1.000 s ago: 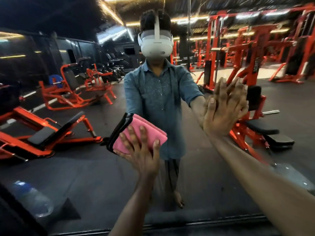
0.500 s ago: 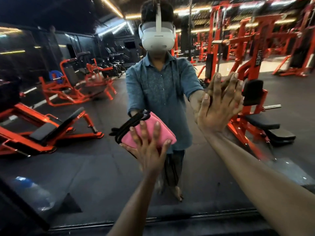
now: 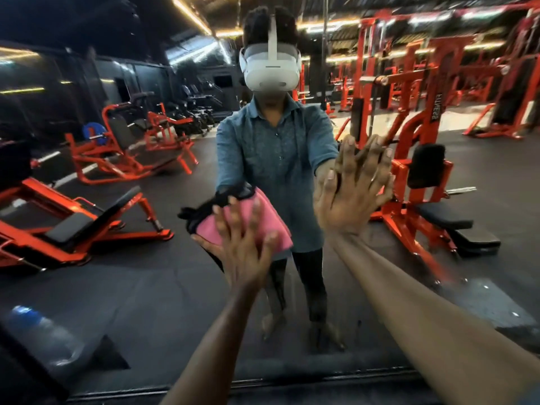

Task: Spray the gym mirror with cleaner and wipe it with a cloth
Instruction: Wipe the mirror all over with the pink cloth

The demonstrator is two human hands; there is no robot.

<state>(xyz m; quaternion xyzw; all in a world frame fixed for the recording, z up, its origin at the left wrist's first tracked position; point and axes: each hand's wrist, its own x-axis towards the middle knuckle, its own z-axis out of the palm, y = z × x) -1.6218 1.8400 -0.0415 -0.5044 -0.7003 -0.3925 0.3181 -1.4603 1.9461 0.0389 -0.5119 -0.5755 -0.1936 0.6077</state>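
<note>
The left hand [image 3: 244,252] presses a folded pink cloth [image 3: 251,226] flat against the gym mirror [image 3: 140,287], fingers spread and straight over it rather than curled round it, so the cloth is pinned to the glass under the palm, in front of the reflected person's waist. Compared with a moment ago, the cloth and hand have slid rightward and a little up across the glass, closing in on the right hand [image 3: 350,194]; the blur on the fingers suggests the stroke is under way. The right hand lies open, palm flat on the mirror with fingers splayed, bracing just to the right of the cloth and holding nothing. A blurred bottle with a blue cap [image 3: 43,337] shows at the lower left; I cannot tell whether it is the cleaner. Orange gym machines [image 3: 87,217] fill the reflection. My reading is that wiping is in progress, with the patch below and left of the cloth already covered and most of the pane not yet wiped.
</note>
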